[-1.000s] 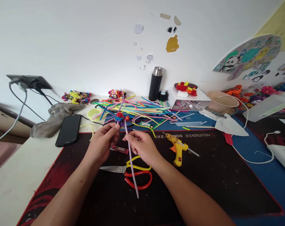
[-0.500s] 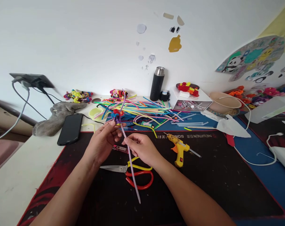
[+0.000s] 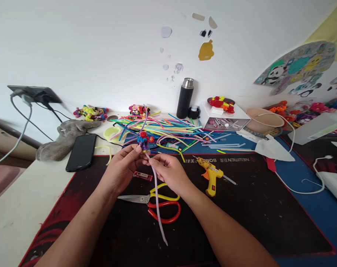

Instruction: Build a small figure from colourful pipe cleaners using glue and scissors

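Note:
Between the fingers of my left hand (image 3: 126,163) is a small figure of twisted pipe cleaners (image 3: 143,142), red, blue and purple with a bit of yellow at the bottom. My right hand (image 3: 166,168) pinches a lilac pipe cleaner (image 3: 158,207) close under the figure. The long end of that pipe cleaner hangs down toward me, passing over the scissors (image 3: 149,200) with one red and one yellow handle. Whether its upper end is fixed to the figure is hidden by my fingers. Behind my hands lies a small pink-labelled item (image 3: 143,175) on the mat.
A yellow glue gun (image 3: 211,176) lies right of my hands on the black mat (image 3: 241,218). Loose coloured pipe cleaners (image 3: 163,128) are heaped behind. A black phone (image 3: 81,152) lies left; a dark flask (image 3: 185,98) and white box (image 3: 225,120) stand by the wall.
My hands have come closer together, the right one's grip now just under the figure. The figure has turned and moved slightly right, and the lilac pipe cleaner's hanging end bends more.

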Motion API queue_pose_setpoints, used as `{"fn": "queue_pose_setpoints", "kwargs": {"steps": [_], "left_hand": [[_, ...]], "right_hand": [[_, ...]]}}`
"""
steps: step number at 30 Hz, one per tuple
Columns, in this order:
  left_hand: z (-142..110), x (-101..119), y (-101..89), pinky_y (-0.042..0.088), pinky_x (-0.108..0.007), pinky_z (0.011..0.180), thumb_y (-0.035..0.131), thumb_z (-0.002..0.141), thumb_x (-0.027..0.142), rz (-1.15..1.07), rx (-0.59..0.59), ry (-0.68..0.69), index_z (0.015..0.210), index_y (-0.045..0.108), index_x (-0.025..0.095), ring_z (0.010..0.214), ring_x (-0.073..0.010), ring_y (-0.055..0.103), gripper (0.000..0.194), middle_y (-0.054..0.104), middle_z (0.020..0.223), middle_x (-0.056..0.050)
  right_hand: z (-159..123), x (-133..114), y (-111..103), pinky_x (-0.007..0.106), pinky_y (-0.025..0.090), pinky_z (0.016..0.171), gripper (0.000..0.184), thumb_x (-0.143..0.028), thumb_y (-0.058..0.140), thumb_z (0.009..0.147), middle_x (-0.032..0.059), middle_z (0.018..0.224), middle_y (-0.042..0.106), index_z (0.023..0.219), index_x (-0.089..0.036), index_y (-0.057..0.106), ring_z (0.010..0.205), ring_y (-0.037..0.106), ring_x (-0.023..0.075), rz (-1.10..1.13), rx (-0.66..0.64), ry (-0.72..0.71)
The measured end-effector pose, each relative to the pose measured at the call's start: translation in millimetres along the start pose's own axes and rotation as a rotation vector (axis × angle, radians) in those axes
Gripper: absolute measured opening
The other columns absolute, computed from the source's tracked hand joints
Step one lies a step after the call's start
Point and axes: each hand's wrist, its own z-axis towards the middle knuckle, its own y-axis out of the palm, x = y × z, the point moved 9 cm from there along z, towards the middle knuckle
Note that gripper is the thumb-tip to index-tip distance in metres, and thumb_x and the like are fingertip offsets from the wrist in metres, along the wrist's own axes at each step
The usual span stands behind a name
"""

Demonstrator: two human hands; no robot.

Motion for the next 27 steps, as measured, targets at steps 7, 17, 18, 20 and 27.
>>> {"fn": "queue_pose_setpoints", "kwargs": {"steps": [7,17,18,20,27], "left_hand": [[0.0,-0.5,0.0,0.062,-0.023,0.066,0.105,0.066,0.042,-0.011,-0.009,-0.011,0.082,0.08,0.015,0.07,-0.015,0.069,0.04,0.077,0.079,-0.006],[3.3,-0.7,-10.7,0.059,-0.024,0.069,0.104,0.067,0.044,-0.007,0.061,0.026,0.09,0.078,0.015,0.078,-0.0165,0.07,0.045,0.076,0.084,-0.005],[3.6,-1.1,-12.0,0.058,-0.024,0.069,0.103,0.067,0.045,-0.003,0.07,0.034,0.09,0.077,0.016,0.077,-0.0161,0.069,0.045,0.076,0.084,-0.005],[3.8,-2.2,-12.8,0.055,-0.022,0.068,0.103,0.068,0.046,0.011,0.082,0.042,0.089,0.076,0.017,0.076,-0.0149,0.067,0.045,0.076,0.082,-0.004],[1.0,-7.7,-5.2,0.05,-0.023,0.067,0.105,0.06,0.051,0.072,0.102,0.022,0.085,0.075,0.017,0.074,-0.015,0.063,0.052,0.073,0.078,-0.002]], "right_hand": [[-0.8,-1.7,-0.7,0.026,0.029,0.048,0.037,-0.054,0.08,0.086,-0.0077,0.059,0.049,0.088,-0.02,0.069,0.048,0.04,0.0094,-0.003,0.001,0.007],[-2.2,-18.3,-8.8,0.025,0.024,0.045,0.033,-0.051,0.083,0.081,-0.0088,0.054,0.046,0.084,-0.019,0.074,0.045,0.034,0.0074,0.093,0.109,-0.061],[-2.4,-20.0,-11.2,0.025,0.024,0.045,0.034,-0.051,0.083,0.081,-0.009,0.053,0.045,0.084,-0.019,0.075,0.045,0.033,0.0073,0.116,0.129,-0.073],[-2.6,-20.7,-14.5,0.024,0.022,0.044,0.034,-0.051,0.084,0.08,-0.0093,0.053,0.043,0.082,-0.018,0.075,0.045,0.031,0.0068,0.165,0.155,-0.084],[-2.4,-12.4,-13.3,0.023,0.021,0.045,0.035,-0.05,0.088,0.079,-0.0094,0.054,0.04,0.08,-0.018,0.076,0.047,0.03,0.0059,0.256,0.152,-0.05]]}}
